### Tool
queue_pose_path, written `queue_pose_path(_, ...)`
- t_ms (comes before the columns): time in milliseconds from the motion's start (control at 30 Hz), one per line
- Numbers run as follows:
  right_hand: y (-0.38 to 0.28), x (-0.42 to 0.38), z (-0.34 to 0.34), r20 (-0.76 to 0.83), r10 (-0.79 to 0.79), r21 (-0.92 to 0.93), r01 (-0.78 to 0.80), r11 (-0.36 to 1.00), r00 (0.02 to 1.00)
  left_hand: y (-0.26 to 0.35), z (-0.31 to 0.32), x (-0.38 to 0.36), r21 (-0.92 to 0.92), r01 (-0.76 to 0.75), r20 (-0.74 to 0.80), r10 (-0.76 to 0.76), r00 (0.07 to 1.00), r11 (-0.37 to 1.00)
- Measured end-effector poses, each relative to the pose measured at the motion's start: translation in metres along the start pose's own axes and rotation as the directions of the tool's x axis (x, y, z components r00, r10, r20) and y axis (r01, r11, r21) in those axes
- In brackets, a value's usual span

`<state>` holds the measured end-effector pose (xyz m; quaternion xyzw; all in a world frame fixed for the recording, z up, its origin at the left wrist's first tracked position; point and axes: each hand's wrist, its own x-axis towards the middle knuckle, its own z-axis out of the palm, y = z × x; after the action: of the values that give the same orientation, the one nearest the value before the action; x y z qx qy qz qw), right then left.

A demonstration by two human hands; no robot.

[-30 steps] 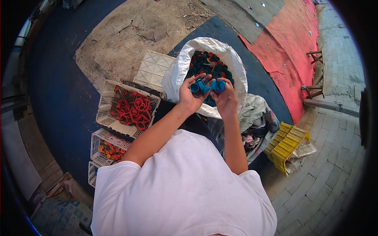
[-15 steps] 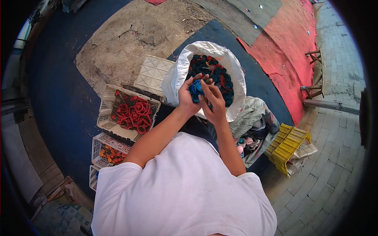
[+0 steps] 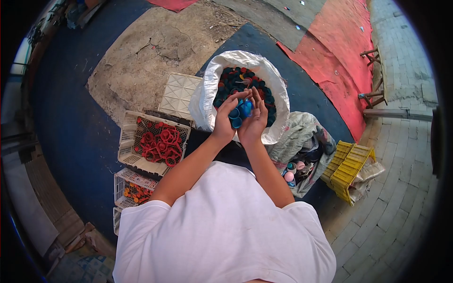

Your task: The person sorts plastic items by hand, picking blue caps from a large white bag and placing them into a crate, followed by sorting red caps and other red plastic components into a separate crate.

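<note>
Over the mouth of a white woven sack [image 3: 279, 101], my two hands are cupped together around several small blue plastic caps [image 3: 242, 110]. My left hand [image 3: 225, 123] curves round them from the left, and my right hand [image 3: 255, 123] holds them from the right with its fingers pointing up and away. Dark green, black and red caps [image 3: 231, 78] fill the sack beneath the hands. Part of that pile is hidden behind my fingers.
On the left stand a cream crate [image 3: 126, 141] of red plastic rings [image 3: 163, 144] and a smaller crate [image 3: 121, 188] with orange pieces. An upturned cream crate [image 3: 179, 94] sits beside the sack. At right are a grey-green sack [image 3: 295, 137] and a yellow crate [image 3: 347, 165].
My right hand has turned from fingers reaching over the blue caps to a palm cupped beside them. The caps now show more openly between both hands.
</note>
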<state>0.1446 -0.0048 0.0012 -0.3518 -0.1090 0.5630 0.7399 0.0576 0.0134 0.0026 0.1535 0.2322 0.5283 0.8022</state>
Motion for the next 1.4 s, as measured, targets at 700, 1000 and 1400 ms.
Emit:
queue_pose_path(700,-0.012,-0.022,0.041,0.250,-0.090,-0.029,0.100,0.995,0.964,0.031,0.028,-0.021,-0.167,-0.157,-0.051,0.150,0.987,0.973)
queue_pose_path(1000,0.042,-0.053,0.049,0.321,0.265,-0.054,-0.261,0.964,0.909,0.049,-0.010,-0.084,-0.223,-0.444,-0.365,0.348,0.863,0.868)
queue_pose_path(1400,0.111,-0.154,0.012,0.323,0.774,-0.312,-0.711,0.630,0.545,0.009,-0.068,-0.216,-0.182,-0.857,-0.829,0.393,0.398,0.482)
